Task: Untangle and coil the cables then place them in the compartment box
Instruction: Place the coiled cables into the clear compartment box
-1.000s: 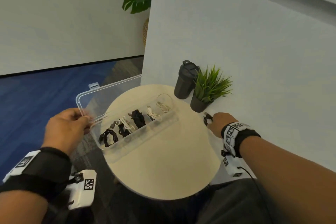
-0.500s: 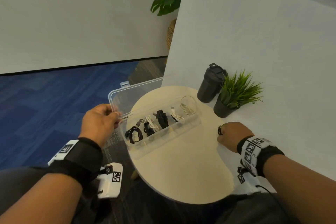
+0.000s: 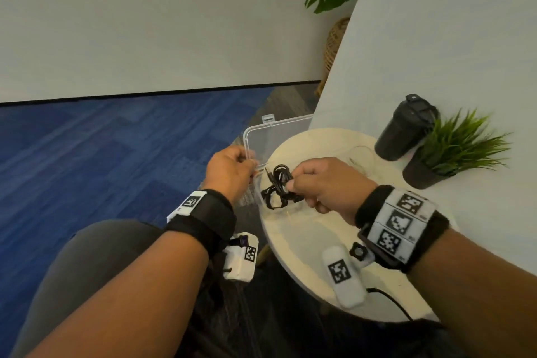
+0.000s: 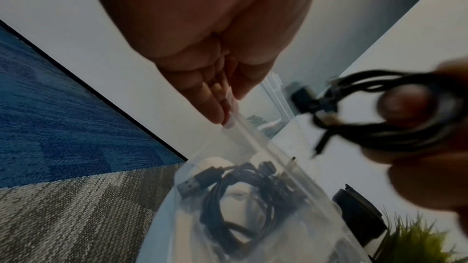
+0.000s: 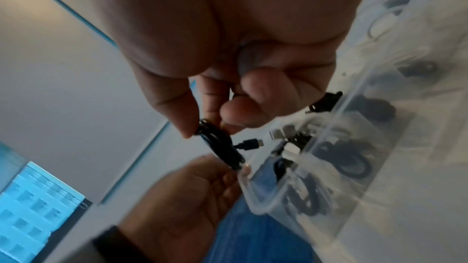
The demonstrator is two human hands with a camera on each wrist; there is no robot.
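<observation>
The clear compartment box (image 3: pixel 286 213) lies on the round table (image 3: pixel 305 256) with its lid (image 3: pixel 279 136) hanging open behind. Its left compartment holds a coiled black cable (image 4: pixel 240 193), and further coils lie in other compartments (image 5: pixel 352 159). My left hand (image 3: pixel 250 166) pinches the box's left rim (image 4: pixel 235 123). My right hand (image 3: pixel 293 183) pinches a small black cable coil (image 3: pixel 280 180) between thumb and fingers (image 5: pixel 185 127), just above the box's left end. A plug (image 5: pixel 250 144) sticks out of that coil. My right hand hides most of the box.
A black shaker bottle (image 3: pixel 404 128) and a small potted green plant (image 3: pixel 456 151) stand at the table's far right, against a white wall panel. Blue carpet (image 3: pixel 101 154) spreads to the left. My knee (image 3: pixel 87 256) is below the left arm.
My right hand has carried the black coil from the table's right edge across to above the box's left end. The left hand keeps its hold on the box's rim.
</observation>
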